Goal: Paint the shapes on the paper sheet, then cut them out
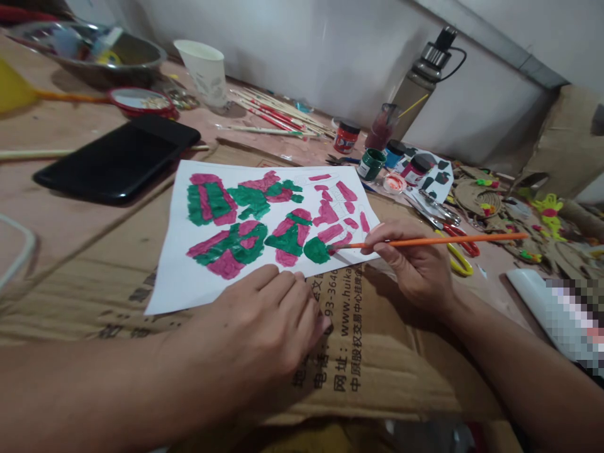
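R hand [415, 267] pinches orange brush [453, 241] betw. thumb & fingers, tip at green patch [317, 250] on the paper sheet [172, 270], which lies on cardboard [113, 277]. L hand [278, 314]: fingers curled close tog. at sheet's near edge; from my remote seat I can't tell if they grip anything. Risks, I'd judge: smears, if paint's wet & knuckles drag; sheet slip, if L pressure's light; spill, if open green jar [372, 165] gets bumped. Legible on cardboard: "www.huika", "93-3646", "网址"; jar labels too small for me.
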Tool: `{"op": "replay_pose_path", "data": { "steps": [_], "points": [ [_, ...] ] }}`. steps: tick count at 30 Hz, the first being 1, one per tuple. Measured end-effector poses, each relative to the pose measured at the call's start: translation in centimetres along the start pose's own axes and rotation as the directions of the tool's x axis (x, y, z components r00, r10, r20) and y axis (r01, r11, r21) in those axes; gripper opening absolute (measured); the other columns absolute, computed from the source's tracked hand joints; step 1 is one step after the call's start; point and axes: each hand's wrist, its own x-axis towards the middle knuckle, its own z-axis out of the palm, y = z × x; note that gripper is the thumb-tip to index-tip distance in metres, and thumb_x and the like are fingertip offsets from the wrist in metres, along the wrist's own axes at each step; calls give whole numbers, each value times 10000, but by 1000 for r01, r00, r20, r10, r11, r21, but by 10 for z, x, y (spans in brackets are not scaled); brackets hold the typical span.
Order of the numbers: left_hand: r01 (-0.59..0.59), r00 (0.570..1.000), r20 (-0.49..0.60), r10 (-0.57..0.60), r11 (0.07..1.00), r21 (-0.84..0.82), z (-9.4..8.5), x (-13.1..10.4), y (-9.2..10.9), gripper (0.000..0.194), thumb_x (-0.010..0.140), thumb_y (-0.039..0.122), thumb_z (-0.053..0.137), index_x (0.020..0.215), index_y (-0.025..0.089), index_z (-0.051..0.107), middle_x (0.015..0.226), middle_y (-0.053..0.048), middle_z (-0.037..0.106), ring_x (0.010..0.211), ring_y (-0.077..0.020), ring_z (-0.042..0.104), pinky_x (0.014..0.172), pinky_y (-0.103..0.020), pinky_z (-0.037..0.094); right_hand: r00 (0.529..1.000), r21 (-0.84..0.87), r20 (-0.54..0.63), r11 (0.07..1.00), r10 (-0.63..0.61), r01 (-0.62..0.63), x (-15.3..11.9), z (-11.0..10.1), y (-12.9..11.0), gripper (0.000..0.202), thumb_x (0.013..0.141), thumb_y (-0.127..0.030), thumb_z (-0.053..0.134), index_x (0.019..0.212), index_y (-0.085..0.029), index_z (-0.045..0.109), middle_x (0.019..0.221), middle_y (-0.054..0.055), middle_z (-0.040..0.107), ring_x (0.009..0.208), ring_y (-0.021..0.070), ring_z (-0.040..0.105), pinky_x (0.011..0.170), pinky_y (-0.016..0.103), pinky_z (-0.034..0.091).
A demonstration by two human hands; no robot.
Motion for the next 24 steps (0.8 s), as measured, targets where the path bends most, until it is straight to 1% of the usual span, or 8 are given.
{"op": "replay_pose_path", "data": {
  "steps": [3,6,8,13,16,18,24],
  "points": [
    [12,999,-35,-12,1000,-6,7,-5,2,282,1085,217,630,814,193,706,813,-79,674,713,-227,574,683,-387,478,1000,4,-6,1000,-3,3,2,2,2,125,1103,-287,695,1013,-262,777,933,16,800,857,191,744,789,301,597],
    [29,998,-63,-30,999,-14,13,-9,3,261,1078,229,641,829,202,714,819,-76,672,721,-232,574,705,-394,490,998,42,69,999,10,-13,3,1,5,153,1114,-292,673,1006,-257,774,931,16,791,832,187,731,776,302,590],
    [30,998,-61,-31,999,-21,14,-9,3,246,1076,231,643,844,204,721,830,-76,675,731,-232,578,725,-396,497,995,53,94,998,21,-26,4,-1,7,163,1119,-294,664,1002,-254,771,920,16,785,824,186,726,770,299,584],
    [5,999,-38,-5,1000,-2,7,-4,1,256,1073,215,638,828,196,710,820,-78,672,721,-227,570,706,-390,487,999,48,51,999,-5,3,4,-4,5,150,1115,-291,674,1001,-256,765,903,7,778,825,172,731,769,276,583],
    [4,1000,-27,-4,1000,4,7,-4,1,256,1069,228,650,818,200,699,822,-78,672,721,-225,575,701,-388,494,1000,62,9,998,-5,4,5,-2,6,159,1122,-305,664,1014,-259,771,921,13,790,847,182,746,797,296,599],
    [16,999,-44,-16,1000,-5,9,-6,1,252,1069,248,658,824,205,698,828,-77,673,723,-223,578,720,-389,509,1000,65,-5,998,5,-5,6,0,7,176,1123,-321,660,1006,-258,776,930,21,796,855,194,749,808,315,607],
    [34,997,-71,-34,999,0,15,-11,3,257,1080,271,646,838,204,705,836,-78,675,734,-224,595,741,-393,530,997,41,52,998,49,-51,5,-1,9,164,1099,-355,703,989,-265,785,902,19,787,812,193,725,774,310,599]
  ]
}}
